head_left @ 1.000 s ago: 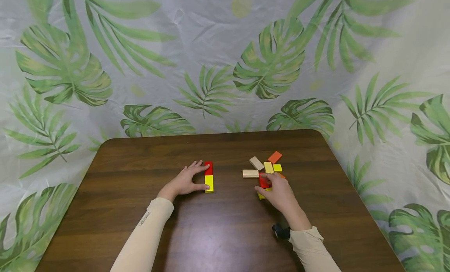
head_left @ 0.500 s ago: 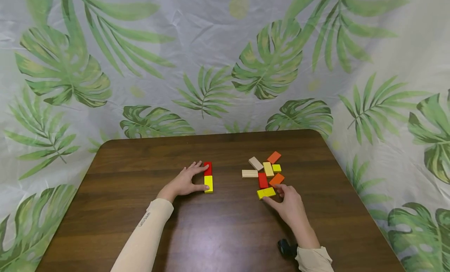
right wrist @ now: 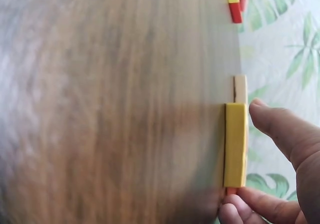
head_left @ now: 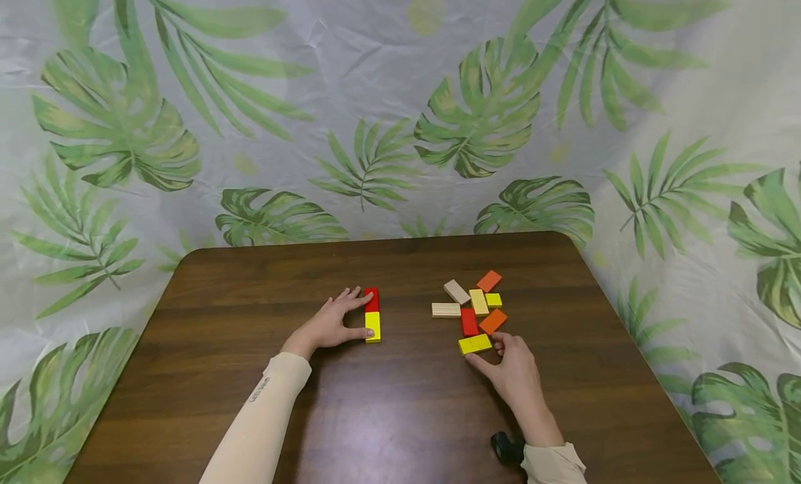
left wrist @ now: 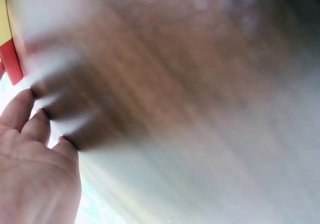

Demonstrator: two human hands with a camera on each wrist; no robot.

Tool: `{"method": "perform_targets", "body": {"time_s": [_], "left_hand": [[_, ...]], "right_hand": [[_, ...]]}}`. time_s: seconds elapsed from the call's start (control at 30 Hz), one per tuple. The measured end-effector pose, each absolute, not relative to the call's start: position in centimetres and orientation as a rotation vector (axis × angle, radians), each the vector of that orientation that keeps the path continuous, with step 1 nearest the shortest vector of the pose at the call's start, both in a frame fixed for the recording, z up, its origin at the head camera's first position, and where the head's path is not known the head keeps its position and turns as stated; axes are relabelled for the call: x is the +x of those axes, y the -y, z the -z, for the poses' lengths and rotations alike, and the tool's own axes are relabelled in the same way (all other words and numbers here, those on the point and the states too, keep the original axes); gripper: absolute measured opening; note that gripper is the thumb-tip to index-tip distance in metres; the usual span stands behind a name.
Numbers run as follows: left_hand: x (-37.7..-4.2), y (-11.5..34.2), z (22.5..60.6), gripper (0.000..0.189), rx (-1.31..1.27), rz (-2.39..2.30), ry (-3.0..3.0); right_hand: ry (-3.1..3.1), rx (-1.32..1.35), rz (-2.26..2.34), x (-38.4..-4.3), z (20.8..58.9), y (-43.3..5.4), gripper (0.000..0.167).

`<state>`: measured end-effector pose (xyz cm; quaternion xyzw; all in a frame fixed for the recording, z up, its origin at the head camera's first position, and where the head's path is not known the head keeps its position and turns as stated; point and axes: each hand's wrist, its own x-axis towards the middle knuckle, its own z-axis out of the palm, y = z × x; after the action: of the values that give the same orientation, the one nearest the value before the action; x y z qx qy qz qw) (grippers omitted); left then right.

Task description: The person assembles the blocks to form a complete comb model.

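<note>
yellow block (head_left: 475, 344) lies just beside the right hand (head_left: 516, 373)

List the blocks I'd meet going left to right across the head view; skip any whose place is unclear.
Red-yellow pair → ribbed block → right red block → nearer orange block.

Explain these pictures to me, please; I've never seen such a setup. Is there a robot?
No robot here, just a person working bare-handed at a wood-grain table. The head picture looks down from a camera worn on the head; the two others come from cameras on each wrist. The left hand rests its thumb on a yellow block and its forefinger on a red block, lying end to end. Eight loose blocks lie beside the right hand, whose thumb stands apart from the nearest one, so nothing looks gripped there.
</note>
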<state>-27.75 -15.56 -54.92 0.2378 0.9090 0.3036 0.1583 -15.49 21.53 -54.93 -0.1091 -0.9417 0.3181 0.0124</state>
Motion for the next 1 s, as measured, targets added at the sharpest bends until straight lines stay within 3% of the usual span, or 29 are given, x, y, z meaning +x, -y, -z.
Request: {"method": "perform_targets", "body": {"time_s": [0.7,1.0], "left_hand": [[-28.7,14.8,54.1,0.084,0.617,-0.778,-2.591],[-29.2,14.8,53.9,0.085,0.595,-0.759,-2.59]], "right_hand": [[2.934,-0.361,-0.893,-15.9,55.5,-20.7,0.092],[2.929,-0.349,-0.873,-16.1,55.4,-20.6,0.09]]}}
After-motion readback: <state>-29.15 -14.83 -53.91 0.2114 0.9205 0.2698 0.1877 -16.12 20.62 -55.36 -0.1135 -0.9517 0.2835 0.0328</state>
